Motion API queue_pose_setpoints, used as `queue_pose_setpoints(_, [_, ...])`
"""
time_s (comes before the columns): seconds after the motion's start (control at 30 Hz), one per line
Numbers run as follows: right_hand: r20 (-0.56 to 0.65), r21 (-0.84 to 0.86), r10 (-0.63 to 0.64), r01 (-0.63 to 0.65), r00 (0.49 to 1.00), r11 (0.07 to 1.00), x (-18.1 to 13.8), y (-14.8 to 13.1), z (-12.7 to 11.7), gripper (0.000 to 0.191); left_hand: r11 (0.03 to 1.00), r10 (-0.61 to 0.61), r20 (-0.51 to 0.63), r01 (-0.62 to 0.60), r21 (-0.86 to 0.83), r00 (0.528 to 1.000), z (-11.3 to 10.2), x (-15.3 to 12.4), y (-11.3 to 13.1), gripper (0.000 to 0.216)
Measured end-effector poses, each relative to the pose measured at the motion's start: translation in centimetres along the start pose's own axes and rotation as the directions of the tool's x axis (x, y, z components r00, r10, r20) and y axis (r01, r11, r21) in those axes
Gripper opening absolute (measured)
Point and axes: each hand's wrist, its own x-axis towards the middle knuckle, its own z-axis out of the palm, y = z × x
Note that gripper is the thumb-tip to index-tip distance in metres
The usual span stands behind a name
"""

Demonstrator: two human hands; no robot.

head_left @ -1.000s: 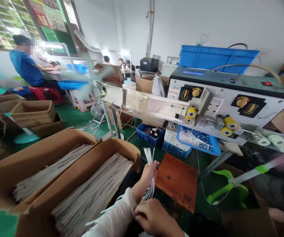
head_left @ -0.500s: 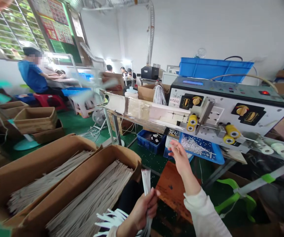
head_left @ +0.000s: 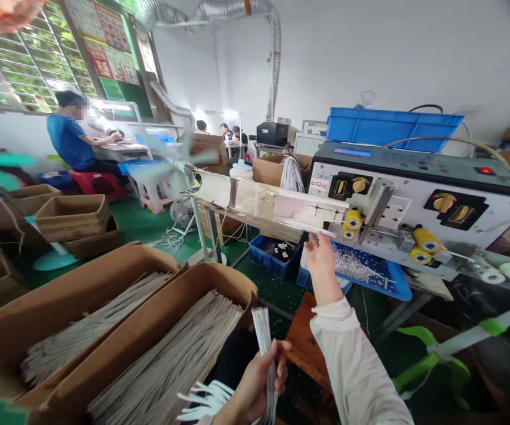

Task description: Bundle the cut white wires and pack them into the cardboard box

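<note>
My left hand (head_left: 255, 383) is low in the view, shut around a bundle of flat white strips (head_left: 262, 336), whose split ends fan out below it (head_left: 202, 401). My right hand (head_left: 320, 260) is raised at the end of a white sleeve (head_left: 352, 366), holding nothing. Its fingertips are near the white feed chute (head_left: 273, 200) and above a blue tray of small white pieces (head_left: 370, 277). To the left of the bundle, two cardboard boxes (head_left: 104, 295) hold long grey strips laid in rows.
A cable-processing machine (head_left: 418, 206) with yellow rollers stands at the right, a blue crate (head_left: 392, 130) behind it. A wooden board (head_left: 303, 336) lies below my right arm. A seated person in a blue shirt (head_left: 69, 141) works at the far left, beyond stacked cardboard trays (head_left: 71, 215).
My right hand has left the bundle and risen toward the blue tray. My left hand has dropped lower with the bundle. The view has swung slightly, shifting the scene rightward.
</note>
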Motion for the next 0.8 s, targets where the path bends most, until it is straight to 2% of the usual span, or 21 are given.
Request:
queue_pose_setpoints(0.17, [-0.028, -0.041, -0.052, 0.051, 0.998, 0.998, 0.6, -0.4, 0.7, 0.030, 1.000, 0.018, 0.004, -0.018, -0.009, 1.000, 0.0, -0.1, 0.1, 0.054])
queue_pose_setpoints(0.4, [-0.083, -0.183, -0.138, 0.121, 0.987, 0.976, 0.7, -0.9, 2.1, 0.036, 0.999, 0.046, 0.027, -0.046, 0.015, 0.999, 0.3, -0.4, 0.2, 0.056])
queue_pose_setpoints(0.43, [-0.068, -0.197, -0.162, 0.146, 0.984, 0.969, 0.3, -0.9, 2.1, 0.036, 0.999, 0.048, 0.027, -0.048, 0.020, 0.998, 0.4, -0.5, 0.3, 0.056])
queue_pose_setpoints(0.5, [0.012, -0.236, -0.290, 0.285, 0.957, 0.929, -1.1, -0.9, 1.4, 0.037, 0.998, 0.051, 0.027, -0.052, 0.030, 0.998, 0.6, -0.7, 0.7, 0.056])
queue_pose_setpoints(0.57, [0.180, -0.270, -0.436, 0.470, 0.882, 0.840, -3.3, -1.2, -0.3, 0.038, 0.997, 0.062, 0.036, -0.064, 0.045, 0.997, 0.7, -0.9, 1.6, 0.054])
queue_pose_setpoints(0.63, [0.396, -0.309, -0.462, 0.589, 0.794, 0.747, -6.1, -2.1, -2.9, 0.038, 0.994, 0.087, 0.054, -0.090, 0.066, 0.995, 0.8, -1.3, 3.0, 0.051])
queue_pose_setpoints(0.7, [0.628, -0.403, -0.301, 0.631, 0.718, 0.663, -9.0, -3.7, -5.9, 0.037, 0.989, 0.113, 0.076, -0.120, 0.091, 0.991, 1.0, -1.6, 4.7, 0.048])
queue_pose_setpoints(0.77, [0.804, -0.495, 0.026, 0.644, 0.594, 0.583, -11.6, -5.5, -8.6, 0.035, 0.982, 0.129, 0.091, -0.140, 0.125, 0.987, 1.3, -1.7, 6.2, 0.046])
queue_pose_setpoints(0.8, [0.835, -0.528, 0.206, 0.637, 0.510, 0.562, -12.6, -6.4, -9.6, 0.035, 0.978, 0.135, 0.095, -0.148, 0.147, 0.986, 1.6, -1.6, 6.6, 0.045])
